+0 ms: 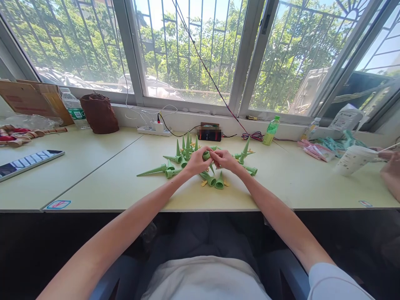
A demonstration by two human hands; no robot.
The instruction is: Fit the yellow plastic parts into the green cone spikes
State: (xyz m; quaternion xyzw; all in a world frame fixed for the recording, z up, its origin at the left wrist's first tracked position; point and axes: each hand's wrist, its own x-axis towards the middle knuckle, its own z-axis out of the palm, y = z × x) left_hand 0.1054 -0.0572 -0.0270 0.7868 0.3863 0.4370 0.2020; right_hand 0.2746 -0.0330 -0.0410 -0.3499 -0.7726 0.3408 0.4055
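My left hand (198, 161) is closed around a green plastic plant watering spike (206, 156), its wide open end showing between the fingers. Pinched together at the same spot are the fingertips of my right hand (226, 161), touching my left fingers; whatever small part they grip is hidden. Around both hands lie more green spikes: a few stand upright (187, 146) behind the left hand, and a long one (153, 170) lies to the left. Two with open ends toward me (219, 182) rest in front, beside small yellow valve pieces (204, 183). Another upright spike (244, 151) stands right of my right hand.
Behind the spikes are a phone (210, 133), a power strip (153, 131) and a green bottle (271, 130). A brown bag (99, 113) and a tablet (29, 163) lie left. At right, another person's hand (391, 171) is by a white cup (354, 161).
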